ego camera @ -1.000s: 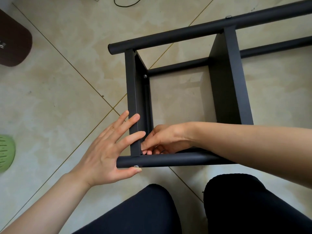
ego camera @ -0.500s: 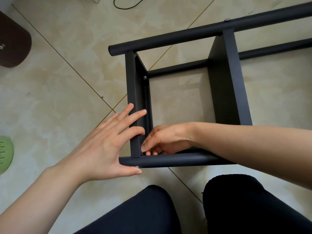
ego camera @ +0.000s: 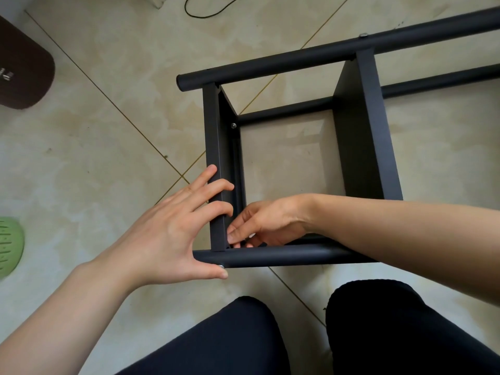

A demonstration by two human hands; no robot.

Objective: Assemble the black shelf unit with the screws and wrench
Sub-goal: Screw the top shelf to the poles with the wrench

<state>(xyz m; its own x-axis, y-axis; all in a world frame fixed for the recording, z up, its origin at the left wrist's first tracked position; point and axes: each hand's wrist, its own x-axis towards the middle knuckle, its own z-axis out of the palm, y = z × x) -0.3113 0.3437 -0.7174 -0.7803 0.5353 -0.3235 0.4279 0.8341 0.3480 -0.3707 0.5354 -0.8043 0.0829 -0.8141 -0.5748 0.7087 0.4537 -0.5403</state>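
The black shelf unit [ego camera: 362, 147] lies on its side on the tiled floor. My left hand [ego camera: 167, 234] grips its end panel [ego camera: 213, 136], with the fingers curled over the panel's edge. The thumb sits under the near tube [ego camera: 284, 257], next to a silver screw head [ego camera: 221, 266]. My right hand [ego camera: 270, 223] reaches inside the frame to the near left corner. Its fingertips pinch a small metal part there, mostly hidden. Another screw [ego camera: 233, 125] shows higher up inside the end panel. No wrench is plainly visible.
A dark brown mat [ego camera: 21, 71] lies at the far left and a green slotted object [ego camera: 8, 244] at the left edge. A black cable [ego camera: 208, 9] loops at the top. My knees [ego camera: 216, 342] are just below the near tube.
My left hand's fingers lay straight across the end panel; now they curl over its edge. My right hand stays at the inner corner.
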